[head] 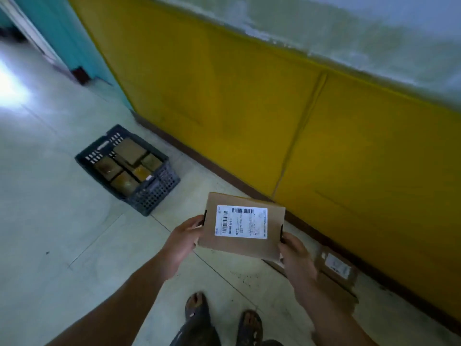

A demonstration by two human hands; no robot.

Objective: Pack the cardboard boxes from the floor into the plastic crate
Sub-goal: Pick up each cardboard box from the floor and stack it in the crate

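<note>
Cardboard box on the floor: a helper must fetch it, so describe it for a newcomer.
Along the yellow wall, follow the dark skirting toward the person's feet. Just beyond the right hand, a white-labelled cardboard box lies on the floor. Unlike the box that this hand and the left hand grip, and those in the dark crate, it sits unheld.

One plastic crate (154,196), left of centre, holds at least five cardboard boxes (129,148). One labelled box (244,228) at centre is gripped by two hands, the left hand (179,240) and the right hand (296,258). The floor boxes (336,267) at lower right are too blurred to count. Two sandalled feet (197,310) show at the bottom.
</note>
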